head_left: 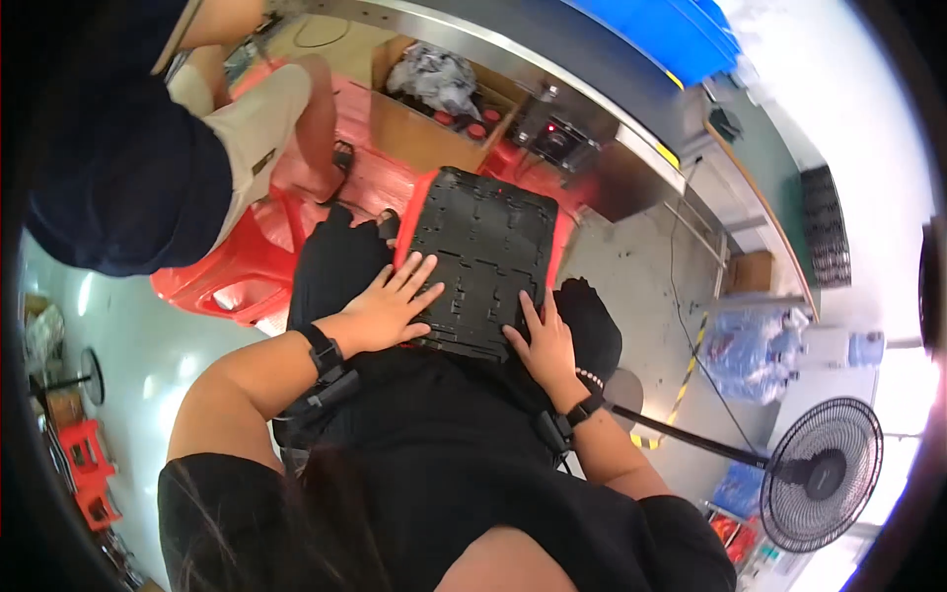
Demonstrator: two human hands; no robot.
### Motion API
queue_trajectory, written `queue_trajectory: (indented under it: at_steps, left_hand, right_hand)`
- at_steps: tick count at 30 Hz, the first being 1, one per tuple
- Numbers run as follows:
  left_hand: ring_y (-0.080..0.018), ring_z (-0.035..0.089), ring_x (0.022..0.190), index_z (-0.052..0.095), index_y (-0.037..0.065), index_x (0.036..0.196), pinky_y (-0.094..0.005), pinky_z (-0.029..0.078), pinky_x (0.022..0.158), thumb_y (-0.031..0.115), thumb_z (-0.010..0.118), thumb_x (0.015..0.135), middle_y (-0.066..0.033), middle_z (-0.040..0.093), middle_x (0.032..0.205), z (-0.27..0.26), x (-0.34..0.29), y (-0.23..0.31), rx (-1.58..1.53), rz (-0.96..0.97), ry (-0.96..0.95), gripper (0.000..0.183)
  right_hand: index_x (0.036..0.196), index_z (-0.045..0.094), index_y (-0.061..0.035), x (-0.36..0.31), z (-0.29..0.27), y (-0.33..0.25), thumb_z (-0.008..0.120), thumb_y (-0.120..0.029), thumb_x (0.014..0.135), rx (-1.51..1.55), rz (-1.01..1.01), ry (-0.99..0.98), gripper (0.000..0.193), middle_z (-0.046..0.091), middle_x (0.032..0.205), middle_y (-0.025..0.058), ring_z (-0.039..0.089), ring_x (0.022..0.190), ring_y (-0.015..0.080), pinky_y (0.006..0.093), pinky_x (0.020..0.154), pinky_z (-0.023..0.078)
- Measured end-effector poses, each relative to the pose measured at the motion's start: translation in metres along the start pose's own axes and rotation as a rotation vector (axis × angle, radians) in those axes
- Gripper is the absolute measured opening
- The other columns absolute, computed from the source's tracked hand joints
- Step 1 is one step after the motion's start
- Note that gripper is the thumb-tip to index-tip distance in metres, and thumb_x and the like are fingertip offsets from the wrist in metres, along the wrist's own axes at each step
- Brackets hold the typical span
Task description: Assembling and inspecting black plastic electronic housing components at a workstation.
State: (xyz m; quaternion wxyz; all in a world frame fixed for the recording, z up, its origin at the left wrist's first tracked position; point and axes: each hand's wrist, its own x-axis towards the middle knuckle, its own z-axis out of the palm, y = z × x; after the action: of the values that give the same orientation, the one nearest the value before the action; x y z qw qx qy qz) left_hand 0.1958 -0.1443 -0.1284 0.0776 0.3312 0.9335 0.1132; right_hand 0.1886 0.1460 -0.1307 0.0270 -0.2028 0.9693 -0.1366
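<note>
At the far left, a co-worker in dark clothing [118,187] is cut off above the shorts. Nearer the middle, the left hand [383,311] lies open, fingers spread on the left side of a black panel [483,242], which sits between the knees [340,261], likely for steadiness, over a red support [564,235] that it mostly hides. The right hand [548,347], also open, touches the panel's lower right; neither grip closes round anything. Its underside stays out of sight.

black panel [481,242]: matt plastic, ridged | red stool [202,280]: glossy plastic | rail [513,57]: smooth metal
</note>
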Motion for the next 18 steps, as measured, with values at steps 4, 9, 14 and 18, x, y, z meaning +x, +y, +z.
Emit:
queue_trajectory:
  at_steps: [4, 9, 14, 18]
  left_hand:
    - [-0.0384, 0.012, 0.133, 0.03, 0.005, 0.135, -0.0476, 0.026, 0.102, 0.04, 0.049, 0.084, -0.0232, 0.009, 0.144, 0.0, 0.003, 0.009, 0.015, -0.001, -0.045, 0.064]
    - [-0.0409, 0.015, 0.132, 0.033, 0.003, 0.133, -0.0473, 0.03, 0.099, 0.037, 0.056, 0.081, -0.0253, 0.011, 0.143, -0.003, -0.007, 0.026, -0.043, -0.024, -0.081, 0.067]
    - [-0.0373, 0.017, 0.132, 0.04, 0.005, 0.129, -0.048, 0.031, 0.099, 0.035, 0.058, 0.08, -0.0218, 0.016, 0.143, -0.011, -0.014, 0.022, -0.062, -0.075, -0.074, 0.06]
    - [-0.0325, 0.022, 0.132, 0.048, 0.006, 0.123, -0.0457, 0.031, 0.1, 0.036, 0.055, 0.082, -0.017, 0.022, 0.142, -0.002, -0.015, 0.01, -0.207, -0.156, 0.032, 0.051]
  right_hand:
    - [0.131, 0.04, -0.0122, -0.009, 0.0, 0.004, 0.054, -0.043, 0.082, 0.006, 0.075, -0.1, 0.06, 0.032, 0.132, 0.0276, 0.049, 0.106, 0.0348, 0.0403, 0.087, 0.041]
    - [0.133, 0.037, -0.0146, -0.022, -0.001, 0.004, 0.055, -0.044, 0.082, -0.018, 0.022, -0.092, 0.062, 0.032, 0.133, 0.0261, 0.047, 0.109, 0.0331, 0.0436, 0.09, 0.038]
    - [0.137, 0.031, -0.0166, -0.016, -0.013, -0.021, 0.057, -0.043, 0.08, -0.152, 0.144, -0.373, 0.067, 0.03, 0.132, 0.0306, 0.053, 0.099, 0.0375, 0.0423, 0.086, 0.041]
    - [0.138, 0.027, -0.0147, 0.002, -0.015, -0.033, 0.054, -0.044, 0.082, -0.018, 0.253, -0.504, 0.069, 0.025, 0.133, 0.0343, 0.054, 0.101, 0.0395, 0.0438, 0.083, 0.045]
